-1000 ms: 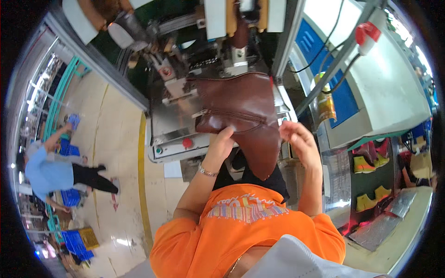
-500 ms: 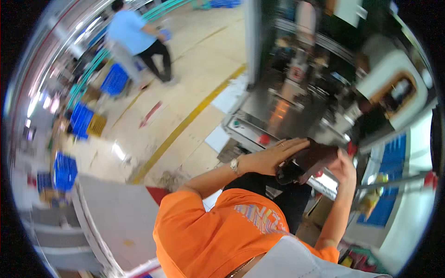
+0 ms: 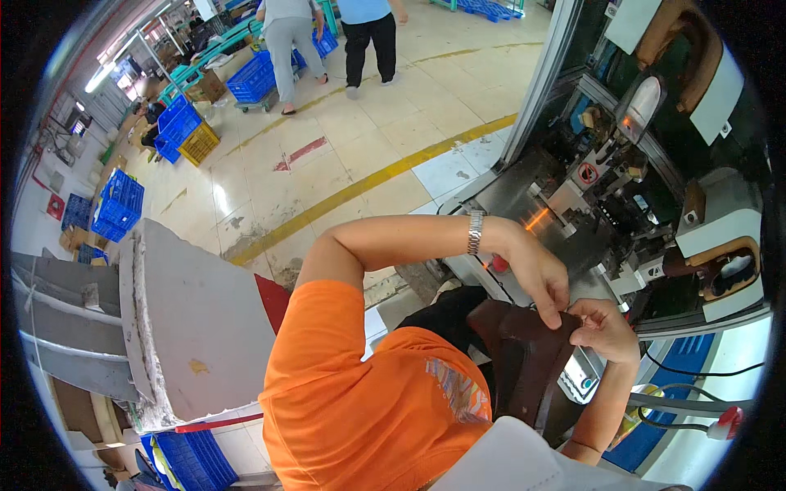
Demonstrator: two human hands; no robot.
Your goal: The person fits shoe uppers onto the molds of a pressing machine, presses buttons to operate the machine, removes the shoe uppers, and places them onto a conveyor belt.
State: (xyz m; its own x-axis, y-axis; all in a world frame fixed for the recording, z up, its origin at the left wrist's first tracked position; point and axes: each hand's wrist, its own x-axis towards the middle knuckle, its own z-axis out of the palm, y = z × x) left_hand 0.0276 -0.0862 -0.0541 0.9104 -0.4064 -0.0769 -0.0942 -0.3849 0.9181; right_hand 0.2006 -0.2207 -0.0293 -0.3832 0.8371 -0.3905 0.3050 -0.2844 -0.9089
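A dark brown leather shoe upper [image 3: 524,352] hangs in front of my orange shirt, its wide part to the left and a narrower part reaching down. My left hand [image 3: 536,274], with a metal watch on the wrist, comes over from above and pinches the upper's top edge. Close beside it, my right hand [image 3: 607,331] grips the top right corner between thumb and curled fingers. The fingertips of both hands nearly meet at that edge. What lies under the right fingers is partly hidden.
Beyond my hands stands a machine with a metal bed [image 3: 516,192], a red button [image 3: 498,263] and brown-lined moulds [image 3: 729,266]. A grey-topped table [image 3: 205,327] is at my left. Blue crates [image 3: 119,204] line the far left. Two people [image 3: 368,41] stand in the aisle.
The shoe upper has turned and now hangs down lower. My left hand has shifted from its side to its top edge, next to the right. The view has swung, and the people appear farther right.
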